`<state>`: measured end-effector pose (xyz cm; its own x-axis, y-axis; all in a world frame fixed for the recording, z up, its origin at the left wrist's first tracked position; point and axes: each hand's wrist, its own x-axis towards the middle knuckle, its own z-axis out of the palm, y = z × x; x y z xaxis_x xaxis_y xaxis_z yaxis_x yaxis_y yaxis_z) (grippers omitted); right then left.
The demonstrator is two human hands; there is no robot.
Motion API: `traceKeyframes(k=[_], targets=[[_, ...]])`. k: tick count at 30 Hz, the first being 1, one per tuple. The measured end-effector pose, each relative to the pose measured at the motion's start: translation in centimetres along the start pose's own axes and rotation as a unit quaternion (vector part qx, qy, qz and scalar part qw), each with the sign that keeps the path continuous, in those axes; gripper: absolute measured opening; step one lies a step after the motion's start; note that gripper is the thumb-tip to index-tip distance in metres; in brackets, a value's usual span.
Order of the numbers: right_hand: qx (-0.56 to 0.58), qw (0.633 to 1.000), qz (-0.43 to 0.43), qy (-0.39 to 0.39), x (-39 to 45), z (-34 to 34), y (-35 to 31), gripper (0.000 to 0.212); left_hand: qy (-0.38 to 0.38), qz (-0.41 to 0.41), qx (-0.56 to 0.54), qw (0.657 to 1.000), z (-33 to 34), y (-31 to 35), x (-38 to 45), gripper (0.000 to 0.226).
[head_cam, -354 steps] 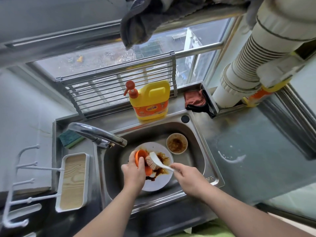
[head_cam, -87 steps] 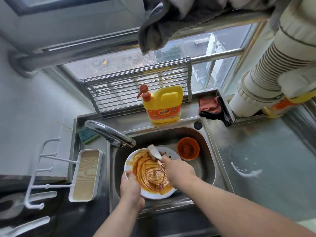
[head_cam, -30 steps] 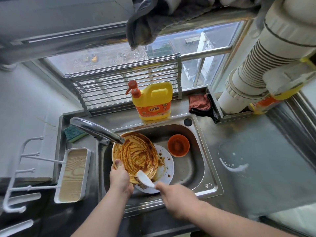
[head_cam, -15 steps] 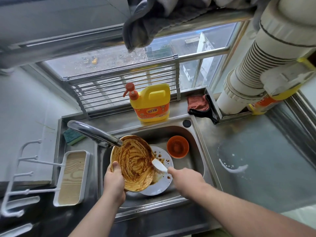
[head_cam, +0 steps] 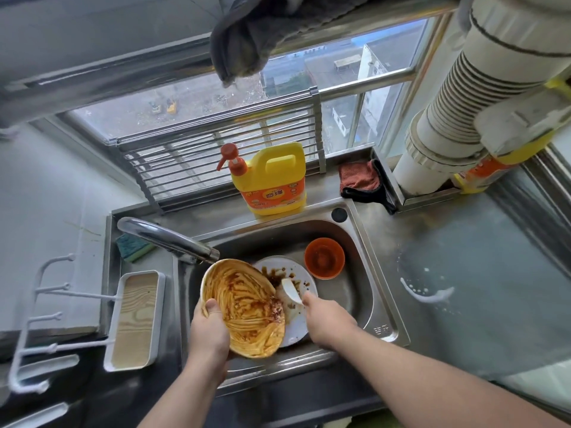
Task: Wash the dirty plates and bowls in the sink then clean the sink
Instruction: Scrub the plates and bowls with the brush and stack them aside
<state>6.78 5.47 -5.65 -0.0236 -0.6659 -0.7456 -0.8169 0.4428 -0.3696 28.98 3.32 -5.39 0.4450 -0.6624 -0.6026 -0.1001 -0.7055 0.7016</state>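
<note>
Daylight came through a wide window (head_cam: 309, 88) behind the steel desk (head_cam: 463, 273), with buildings far below. A slatted metal rack (head_cam: 216, 162) leaned against the sill. A grey cloth (head_cam: 247, 41) hung overhead, a ribbed white duct (head_cam: 457, 97) rose at right, and a pale wall (head_cam: 46, 196) stood at left.

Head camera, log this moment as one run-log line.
step: scrubbing | left hand: holds smeared plate tilted over sink | right hand: grips brush | white plate, orange bowl: dirty, in sink
</note>
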Motion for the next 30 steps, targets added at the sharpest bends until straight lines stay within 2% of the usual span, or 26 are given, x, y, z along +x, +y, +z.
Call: traceKeyframes(k=[3, 5, 7, 11, 13, 17, 20, 22, 26, 28, 30], targets=[[0.042, 0.998, 0.002, 0.039, -0.8, 0.5, 0.2, 0.029, 0.027, 0.039, 0.041, 0.998, -0.1, 1.1, 0.6, 0.045], [0.073, 0.994, -0.054, 0.062, -1.3, 1.3, -1.4, 0.022, 0.022, 0.061, 0.045, 0.997, 0.4, 2.1, 0.4, 0.044], [0.072, 0.992, -0.094, 0.043, -2.3, 2.4, -3.1, 0.018, 0.008, 0.066, 0.051, 0.997, 0.9, 2.4, 0.1, 0.043], [0.015, 0.999, -0.006, 0.033, -1.4, 2.6, -1.3, 0.035, 0.011, 0.059, 0.071, 0.996, 0.3, 1.8, 0.3, 0.045], [0.025, 0.999, -0.001, 0.048, -1.1, 2.2, -0.4, 0.030, 0.021, 0.065, 0.096, 0.993, -0.4, 1.4, 0.6, 0.046], [0.025, 0.997, -0.075, 0.011, -3.3, 4.1, -2.3, 0.024, -0.008, 0.043, 0.060, 0.997, -0.5, 1.3, 0.7, 0.045], [0.021, 0.999, -0.020, 0.023, -2.3, 3.9, -1.2, 0.030, -0.008, 0.044, 0.030, 0.999, -0.8, 1.4, 0.8, 0.042], [0.032, 0.998, -0.022, 0.053, -1.6, 3.1, -0.2, 0.030, 0.000, 0.052, 0.031, 0.998, -1.3, 1.5, 1.3, 0.043], [0.029, 0.994, -0.105, 0.024, -3.8, 4.3, -1.2, 0.019, -0.014, 0.033, 0.003, 0.999, -1.4, 2.2, 1.6, 0.045], [0.056, 0.995, -0.073, 0.035, -3.3, 4.3, -0.5, 0.017, -0.020, 0.027, -0.014, 0.999, -1.4, 2.4, 1.3, 0.044], [0.131, 0.988, -0.045, 0.074, -2.4, 2.5, 1.1, 0.014, -0.024, 0.027, -0.041, 0.999, -1.4, 2.1, 1.0, 0.041]])
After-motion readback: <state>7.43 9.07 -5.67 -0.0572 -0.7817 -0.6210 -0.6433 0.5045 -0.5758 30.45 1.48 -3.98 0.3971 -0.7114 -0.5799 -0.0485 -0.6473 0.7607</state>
